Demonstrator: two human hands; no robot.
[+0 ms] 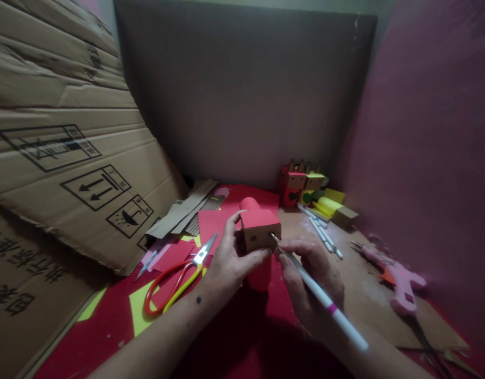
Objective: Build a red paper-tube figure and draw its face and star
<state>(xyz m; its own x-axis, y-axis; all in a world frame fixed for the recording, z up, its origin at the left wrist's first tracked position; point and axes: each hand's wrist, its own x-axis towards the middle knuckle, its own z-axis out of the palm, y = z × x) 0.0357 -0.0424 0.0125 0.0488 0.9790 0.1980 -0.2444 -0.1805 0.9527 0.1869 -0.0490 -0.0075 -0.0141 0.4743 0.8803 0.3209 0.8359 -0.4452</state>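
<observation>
My left hand (231, 259) is closed around a small box-shaped head (261, 236) of brown cardboard with a red top, its thumb along the lower edge. A dark round mark shows on the left of the cardboard face. Red paper tubes (259, 272) extend below and behind the head. In my right hand (314, 279) is a white pen (325, 300) with a purple band, held like a pencil. Its tip touches the right side of the face, at a second dark mark.
Red-and-yellow scissors (187, 273) lie at left among coloured paper and cardboard strips (183, 210). White pens (323, 235) and two finished-looking figures (301, 185) stand or lie behind right. A pink glue gun (400, 279) rests at right. A large carton (80, 152) borders the left.
</observation>
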